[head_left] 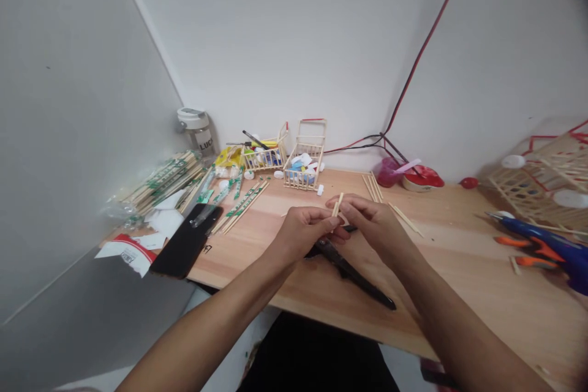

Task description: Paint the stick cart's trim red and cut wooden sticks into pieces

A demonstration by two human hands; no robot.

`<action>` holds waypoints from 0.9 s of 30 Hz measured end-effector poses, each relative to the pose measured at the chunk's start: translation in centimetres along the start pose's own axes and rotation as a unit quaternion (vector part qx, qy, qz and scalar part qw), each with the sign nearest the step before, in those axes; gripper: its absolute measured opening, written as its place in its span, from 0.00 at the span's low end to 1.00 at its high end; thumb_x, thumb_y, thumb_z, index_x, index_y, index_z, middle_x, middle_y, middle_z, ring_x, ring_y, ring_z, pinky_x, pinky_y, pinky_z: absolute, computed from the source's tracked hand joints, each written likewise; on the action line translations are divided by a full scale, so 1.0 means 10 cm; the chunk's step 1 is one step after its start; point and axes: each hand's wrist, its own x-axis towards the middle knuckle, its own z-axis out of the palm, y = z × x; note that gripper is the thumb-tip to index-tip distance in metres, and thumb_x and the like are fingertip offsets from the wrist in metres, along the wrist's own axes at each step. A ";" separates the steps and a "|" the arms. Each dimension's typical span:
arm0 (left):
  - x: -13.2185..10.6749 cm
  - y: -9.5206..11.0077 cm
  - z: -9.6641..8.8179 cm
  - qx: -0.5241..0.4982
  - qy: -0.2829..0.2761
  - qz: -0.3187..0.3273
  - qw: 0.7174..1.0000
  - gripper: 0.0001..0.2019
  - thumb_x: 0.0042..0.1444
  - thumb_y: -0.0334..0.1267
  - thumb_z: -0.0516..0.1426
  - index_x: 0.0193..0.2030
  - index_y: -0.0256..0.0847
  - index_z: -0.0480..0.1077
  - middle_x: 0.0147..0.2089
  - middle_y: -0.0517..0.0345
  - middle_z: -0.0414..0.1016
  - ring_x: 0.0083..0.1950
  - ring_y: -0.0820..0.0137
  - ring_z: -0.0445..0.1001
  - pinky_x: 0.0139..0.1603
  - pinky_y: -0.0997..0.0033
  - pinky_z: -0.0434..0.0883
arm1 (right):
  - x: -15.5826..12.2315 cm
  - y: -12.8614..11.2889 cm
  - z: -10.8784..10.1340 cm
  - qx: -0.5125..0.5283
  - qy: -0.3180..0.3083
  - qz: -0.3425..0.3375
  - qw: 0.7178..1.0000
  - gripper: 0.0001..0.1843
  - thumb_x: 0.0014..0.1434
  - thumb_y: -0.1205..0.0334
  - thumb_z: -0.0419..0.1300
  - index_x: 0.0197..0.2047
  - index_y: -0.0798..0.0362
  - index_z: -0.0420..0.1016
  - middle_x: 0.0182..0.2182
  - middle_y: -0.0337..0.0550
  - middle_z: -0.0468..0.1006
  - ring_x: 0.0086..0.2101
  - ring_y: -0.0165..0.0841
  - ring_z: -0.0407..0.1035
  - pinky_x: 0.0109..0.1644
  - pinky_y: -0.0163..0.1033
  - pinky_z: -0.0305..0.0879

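Observation:
Short pale wooden stick pieces (337, 204) stand nearly upright between my two hands. My left hand (303, 228) pinches them from the left with thumb and fingers. From the right, my right hand (365, 214) closes its thumb and fingertips on the same pieces. The two hands meet above the wooden tabletop (294, 291). Under them lies a tool with a long black handle (362, 285); its head is partly hidden by my hands, so I cannot make out its kind. Beyond my right hand lie loose wooden sticks (405, 219).
Left are a black phone (184, 248), wrapped chopsticks (169, 174) and a lidded jar (199, 135). Two small stick-built carts (301, 177) stand at the back. On the right are a blue glue gun (546, 245), an orange-handled tool (528, 252) and larger stick-built carts (533, 193).

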 end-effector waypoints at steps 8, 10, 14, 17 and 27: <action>-0.11 0.10 -0.36 0.041 0.095 0.049 0.993 0.14 0.51 0.45 0.62 0.35 0.33 0.76 0.33 0.48 0.81 0.32 0.69 0.77 0.35 0.72 0.68 | -0.31 0.07 -0.21 -0.338 -0.103 0.014 0.935 0.41 0.52 0.43 0.61 0.64 0.53 0.61 0.64 0.56 0.61 0.61 0.50 0.56 0.62 0.55 0.55; -0.15 0.09 -0.48 0.063 0.111 0.057 0.990 0.14 0.53 0.44 0.61 0.36 0.33 0.76 0.34 0.49 0.81 0.34 0.69 0.78 0.36 0.73 0.67 | -0.40 0.15 -0.19 -0.402 -0.177 0.014 0.898 0.48 0.48 0.40 0.63 0.67 0.52 0.56 0.67 0.57 0.53 0.65 0.53 0.47 0.63 0.58 0.51; -0.24 0.07 -0.64 0.075 0.138 0.051 0.986 0.14 0.53 0.44 0.60 0.38 0.34 0.76 0.34 0.49 0.81 0.36 0.68 0.78 0.37 0.73 0.67 | -0.41 0.20 -0.11 -0.471 -0.256 0.027 0.844 0.53 0.46 0.39 0.63 0.69 0.54 0.51 0.67 0.61 0.49 0.66 0.56 0.41 0.62 0.61 0.50; -0.29 0.07 -0.72 0.087 0.146 0.049 0.984 0.14 0.53 0.44 0.60 0.37 0.34 0.76 0.34 0.49 0.81 0.35 0.69 0.77 0.37 0.73 0.66 | -0.34 0.10 -0.08 -0.486 -0.279 0.005 0.828 0.49 0.48 0.46 0.63 0.68 0.58 0.54 0.64 0.64 0.56 0.62 0.56 0.51 0.60 0.59 0.53; -0.38 -0.11 -0.94 0.077 0.175 0.055 0.980 0.15 0.53 0.47 0.60 0.33 0.35 0.77 0.33 0.50 0.80 0.34 0.71 0.75 0.35 0.75 0.64 | -0.29 0.00 0.06 -0.539 -0.237 -0.051 0.807 0.29 0.48 0.63 0.56 0.55 0.57 0.68 0.42 0.57 0.73 0.42 0.48 0.67 0.47 0.51 0.60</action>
